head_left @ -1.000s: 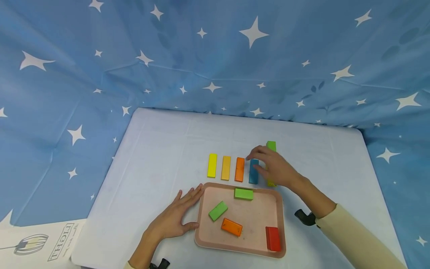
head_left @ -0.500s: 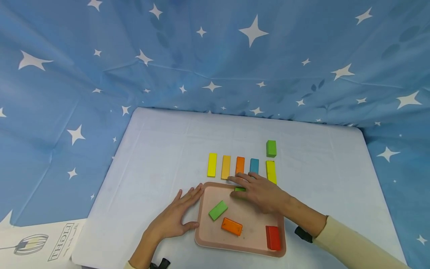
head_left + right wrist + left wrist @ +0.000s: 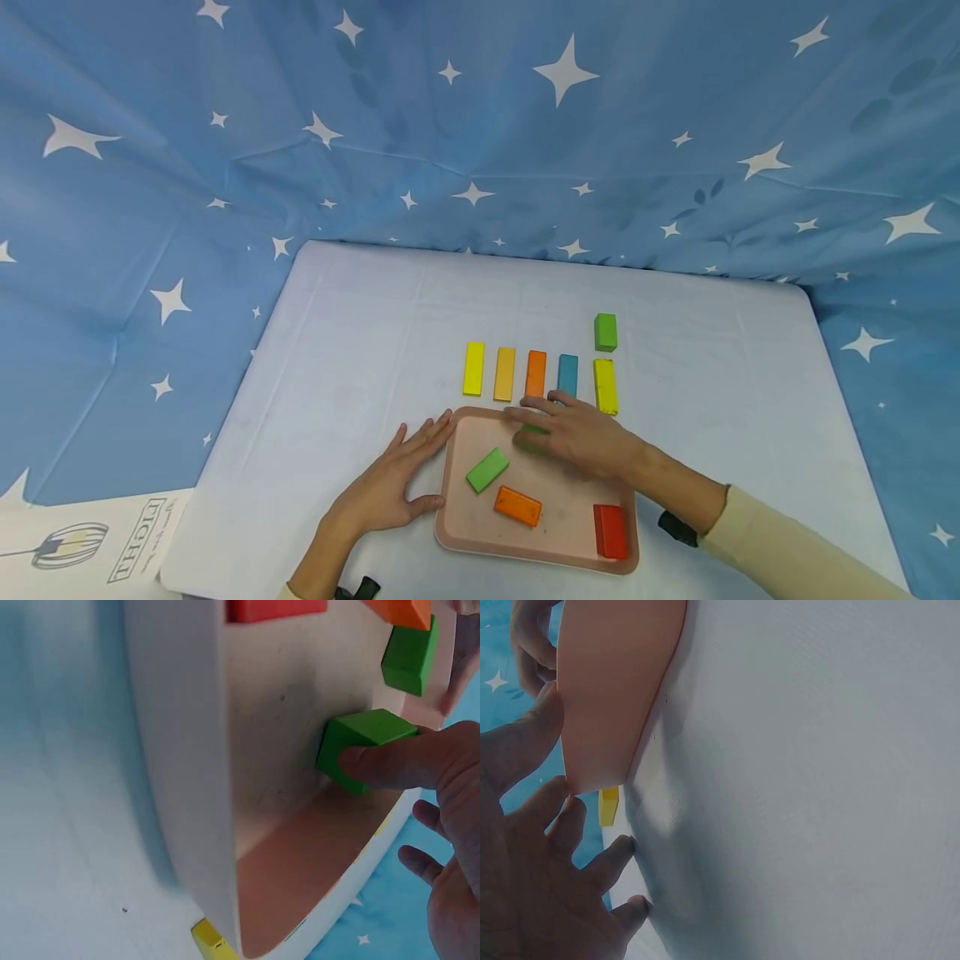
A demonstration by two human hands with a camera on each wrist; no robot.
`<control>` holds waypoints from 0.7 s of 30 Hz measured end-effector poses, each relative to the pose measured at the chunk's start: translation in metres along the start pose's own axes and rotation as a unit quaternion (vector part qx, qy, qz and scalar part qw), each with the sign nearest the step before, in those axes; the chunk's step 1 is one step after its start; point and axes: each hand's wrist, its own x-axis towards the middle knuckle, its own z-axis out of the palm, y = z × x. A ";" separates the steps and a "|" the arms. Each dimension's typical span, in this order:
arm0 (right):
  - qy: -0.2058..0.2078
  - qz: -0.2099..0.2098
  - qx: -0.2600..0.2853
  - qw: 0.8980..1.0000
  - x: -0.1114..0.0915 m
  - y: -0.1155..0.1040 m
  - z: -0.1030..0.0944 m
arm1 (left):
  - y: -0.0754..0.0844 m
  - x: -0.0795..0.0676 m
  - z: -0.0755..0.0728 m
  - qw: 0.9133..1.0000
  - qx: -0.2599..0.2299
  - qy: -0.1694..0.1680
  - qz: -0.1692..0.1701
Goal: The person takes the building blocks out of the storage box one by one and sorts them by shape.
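Observation:
A pink tray [image 3: 480, 546] holds several coloured blocks. My right hand [image 3: 585, 437] reaches over its far rim and pinches a green block [image 3: 375, 726]; in the right wrist view the thumb presses one face, while the fingertips on the other side are hidden. My left hand [image 3: 386, 487] lies at the tray's left side with fingers spread, thumb and index fingertip touching the rim, as the left wrist view [image 3: 562, 847] also has it. Still in the tray are another green block [image 3: 487, 470], an orange block [image 3: 517, 506] and a red block [image 3: 611, 532].
Beyond the tray stands a row of blocks: bright yellow [image 3: 473, 368], darker yellow [image 3: 504, 374], orange [image 3: 536, 372], blue [image 3: 567, 375] and yellow [image 3: 606, 387]. A green block [image 3: 606, 332] stands behind the row's right end. Printed paper [image 3: 90, 542] lies at lower left.
My right hand has come back from the blue block in the row to the tray and taken hold of the green block by the far rim. My left hand has stayed in place.

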 end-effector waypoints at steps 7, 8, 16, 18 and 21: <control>-0.013 0.020 0.112 0.993 -0.002 -0.010 -0.010 | -0.002 0.000 0.001 1.000 0.002 0.007 0.005; -0.017 0.025 0.134 0.991 -0.002 -0.011 -0.012 | -0.001 0.000 0.001 1.000 0.001 0.007 0.005; -0.038 0.106 0.333 0.936 -0.001 -0.010 -0.029 | 0.000 0.000 0.000 1.000 -0.010 0.003 0.003; -0.028 0.121 0.363 0.923 0.000 -0.007 -0.029 | 0.000 0.000 0.000 1.000 -0.010 0.003 0.003; 0.001 0.137 0.378 0.916 0.001 0.000 -0.028 | 0.000 0.000 0.000 1.000 -0.010 0.005 0.005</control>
